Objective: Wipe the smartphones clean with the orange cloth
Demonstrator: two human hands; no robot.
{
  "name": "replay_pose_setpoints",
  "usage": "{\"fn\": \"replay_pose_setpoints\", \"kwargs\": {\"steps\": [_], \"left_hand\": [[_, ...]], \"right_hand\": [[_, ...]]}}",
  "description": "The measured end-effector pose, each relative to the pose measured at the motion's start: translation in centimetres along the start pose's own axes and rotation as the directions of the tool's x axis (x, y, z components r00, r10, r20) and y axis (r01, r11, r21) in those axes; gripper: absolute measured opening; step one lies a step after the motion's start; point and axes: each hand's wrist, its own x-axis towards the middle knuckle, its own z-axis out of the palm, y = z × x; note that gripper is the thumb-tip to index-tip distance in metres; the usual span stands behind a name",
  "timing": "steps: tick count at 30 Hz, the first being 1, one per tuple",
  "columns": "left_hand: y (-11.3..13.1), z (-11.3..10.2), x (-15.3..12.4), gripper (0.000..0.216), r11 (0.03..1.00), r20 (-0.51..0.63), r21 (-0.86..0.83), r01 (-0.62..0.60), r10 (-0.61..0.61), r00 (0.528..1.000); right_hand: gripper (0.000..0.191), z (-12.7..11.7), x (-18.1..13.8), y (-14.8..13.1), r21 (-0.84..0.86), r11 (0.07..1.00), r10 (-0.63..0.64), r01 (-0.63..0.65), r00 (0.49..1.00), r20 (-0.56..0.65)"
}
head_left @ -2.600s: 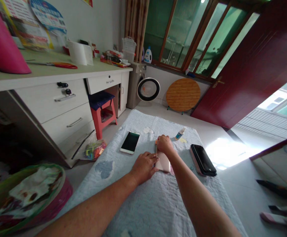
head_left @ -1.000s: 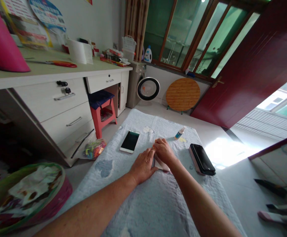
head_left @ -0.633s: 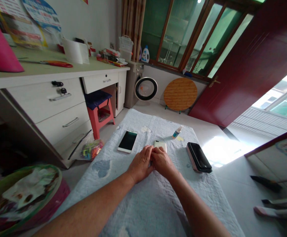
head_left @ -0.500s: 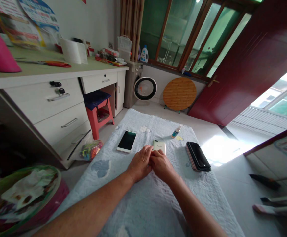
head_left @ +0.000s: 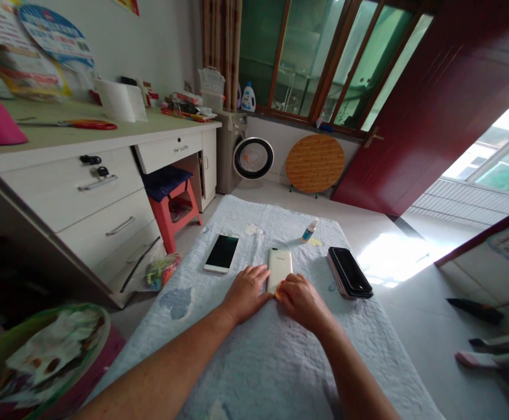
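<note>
A pale gold phone (head_left: 279, 266) lies back-up on the light blue quilted cloth (head_left: 258, 356). My left hand (head_left: 246, 291) rests with curled fingers against the phone's near left edge. My right hand (head_left: 303, 301) is closed at the phone's near end, pinching a small orange thing (head_left: 277, 294) that I cannot make out. A white phone with a dark screen (head_left: 222, 253) lies to the left. A stack of dark phones (head_left: 349, 279) lies to the right.
A small spray bottle (head_left: 309, 231) and white wads (head_left: 253, 230) sit at the cloth's far end. A white desk with drawers (head_left: 105, 198) and a red stool (head_left: 171, 204) stand left. A green basin (head_left: 39, 361) is near left. Dark tools (head_left: 477, 309) lie on the floor at right.
Both hands have slid back toward me along the phone, uncovering most of its back. The view has tilted slightly.
</note>
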Motion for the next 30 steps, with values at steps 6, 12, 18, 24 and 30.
{"fn": "replay_pose_setpoints", "kwargs": {"steps": [6,12,18,24,30], "left_hand": [[0.2,-0.3,0.0,0.05,1.0,0.009,-0.006,-0.002,0.002,1.0],[0.1,-0.1,-0.1,0.051,0.999,-0.027,0.044,0.023,-0.021,0.999],[0.5,-0.3,-0.2,0.056,0.996,-0.042,0.07,0.062,-0.059,0.997],[0.5,-0.2,-0.1,0.052,0.994,-0.048,0.088,0.059,-0.055,0.997],[0.2,-0.1,-0.1,0.049,0.996,-0.058,0.084,0.032,-0.027,0.998]], "right_hand": [[0.022,-0.1,-0.3,2.8,-0.023,0.994,0.108,-0.11,0.991,-0.076],[0.025,0.3,-0.3,4.3,0.066,0.982,0.186,-0.175,0.949,-0.255],[0.018,0.6,-0.1,4.9,0.12,0.966,0.258,-0.228,0.845,-0.469],[0.017,0.8,-0.5,5.7,0.018,0.942,0.32,-0.336,0.878,-0.357],[0.024,0.5,-0.8,5.6,-0.104,0.898,0.367,-0.427,0.86,-0.353]]}}
